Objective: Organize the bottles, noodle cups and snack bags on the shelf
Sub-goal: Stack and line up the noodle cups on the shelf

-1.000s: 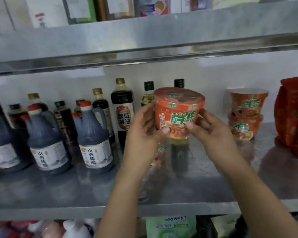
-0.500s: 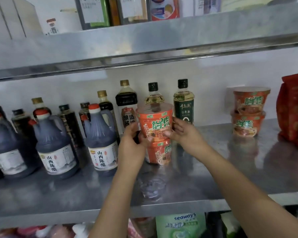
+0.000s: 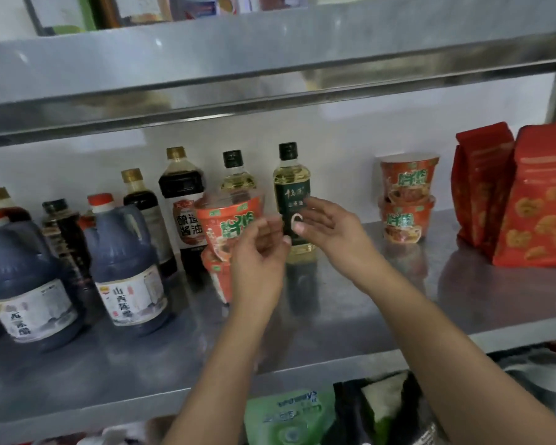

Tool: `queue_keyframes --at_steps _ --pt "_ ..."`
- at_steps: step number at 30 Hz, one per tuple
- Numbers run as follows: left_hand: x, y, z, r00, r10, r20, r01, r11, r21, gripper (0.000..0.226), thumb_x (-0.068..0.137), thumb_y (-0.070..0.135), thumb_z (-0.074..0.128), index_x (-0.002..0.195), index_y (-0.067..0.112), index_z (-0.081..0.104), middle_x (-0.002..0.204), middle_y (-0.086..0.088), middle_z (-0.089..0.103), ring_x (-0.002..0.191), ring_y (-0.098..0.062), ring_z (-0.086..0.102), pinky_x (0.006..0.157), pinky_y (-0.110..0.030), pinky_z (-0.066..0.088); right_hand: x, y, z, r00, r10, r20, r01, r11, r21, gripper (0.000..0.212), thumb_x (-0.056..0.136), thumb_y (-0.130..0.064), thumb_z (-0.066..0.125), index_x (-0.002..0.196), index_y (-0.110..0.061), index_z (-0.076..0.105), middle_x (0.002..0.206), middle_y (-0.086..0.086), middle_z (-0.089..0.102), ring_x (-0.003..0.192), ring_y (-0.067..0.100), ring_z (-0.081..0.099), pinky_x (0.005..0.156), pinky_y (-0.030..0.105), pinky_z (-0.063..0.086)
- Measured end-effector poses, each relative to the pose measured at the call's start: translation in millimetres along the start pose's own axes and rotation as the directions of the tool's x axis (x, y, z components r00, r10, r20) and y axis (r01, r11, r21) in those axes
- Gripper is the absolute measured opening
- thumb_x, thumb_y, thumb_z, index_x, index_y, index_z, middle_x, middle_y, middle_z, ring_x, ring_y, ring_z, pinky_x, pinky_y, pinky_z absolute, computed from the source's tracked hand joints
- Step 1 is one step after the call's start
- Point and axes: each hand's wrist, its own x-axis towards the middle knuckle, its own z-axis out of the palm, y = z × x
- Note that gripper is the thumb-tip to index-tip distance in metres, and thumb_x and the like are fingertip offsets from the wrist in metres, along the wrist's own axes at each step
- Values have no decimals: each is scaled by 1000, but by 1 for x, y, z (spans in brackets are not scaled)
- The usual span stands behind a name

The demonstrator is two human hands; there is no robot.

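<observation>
1. Left hand [image 3: 259,252]: fingers loosely curled, gripping nothing, just beside the upper cup [image 3: 227,220]. Blur hides whether they touch.
2. Right hand [image 3: 329,229]: fingers spread, holding nothing, in front of the oil bottle [image 3: 292,194].
3. Upper cup: orange-red with green lettering, stacked on the lower cup [image 3: 217,277], mid-shelf [image 3: 302,332] among bottles.
4. Hazard: the stack looks top-heavy. A brush from either hand could topple it or the oil bottle.
5. Second pair of cups [image 3: 406,200]: stacked at the rear right, near the red snack bags [image 3: 527,200].
</observation>
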Motion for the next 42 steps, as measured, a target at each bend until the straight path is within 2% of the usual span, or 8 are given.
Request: queue_keyframes --at_steps 4,12,15,19,24,36,39,42 --pt "2 -1 55 1000 -16 25 16 1000 -16 33 90 -8 65 108 20 67 108 3 72 101 -4 68 92 -18 52 -2 3 -61 999 -18 -44 16 999 -52 58 90 -8 70 144 -6 46 140 12 55 130 16 52 100 15 45" --pt "-12 -4 139 1000 -21 17 22 997 -77 28 90 -12 62 106 10 67 107 -5 72 95 0 68 86 -13 50 23 44 -165 893 -121 -434 40 981 -191 45 84 -25 77 121 -29 53 115 6 64 97 15 68 84 38 59" --pt "-23 -6 143 1000 -29 9 30 995 -97 31 89 -12 62 104 15 66 105 -7 72 97 -6 68 86 -15 51 48 53 -183 865 -95 -492 -27 971 -236 79 81 -20 78 146 -13 34 132 12 51 98 19 63 67 11 53" --pt "-36 -4 137 999 -49 6 49 993 -105 28 90 -9 63 107 12 67 104 -9 73 100 -14 70 90 -22 54 83 70 -198 834 -60 -549 -133 943 -305 123 68 -30 87 157 -6 6 154 19 32 143 33 33 115 44 37" --pt "-43 -2 125 993 -103 -58 95 988 -123 30 89 -9 64 104 16 69 97 -5 76 99 -21 70 93 -32 54 111 75 -199 868 10 -496 -171 945 -280 129 72 -46 85 158 -12 -5 145 19 45 132 33 49 104 42 43" --pt "-51 5 116 981 -192 16 192 981 -34 32 90 -6 64 115 14 66 105 -3 75 106 -18 68 103 -44 48 85 24 -182 912 50 -406 -145 968 -206 139 55 -63 76 157 -23 -9 145 4 51 130 28 52 111 50 40" --pt "-47 17 113 956 -292 1 290 950 -112 36 88 15 71 123 23 64 118 0 72 117 -16 65 112 -43 44 38 -6 -162 961 119 -250 -142 987 -79 122 73 -42 84 159 -17 1 131 -4 58 115 11 59 105 28 39" --pt "-51 29 108 915 -399 67 404 905 -134 67 75 58 79 133 32 59 129 6 68 124 -11 61 114 -40 41 -24 -15 -136 979 143 -143 -125 984 127 98 73 -35 86 151 -13 30 110 -6 70 90 5 72 83 19 56"
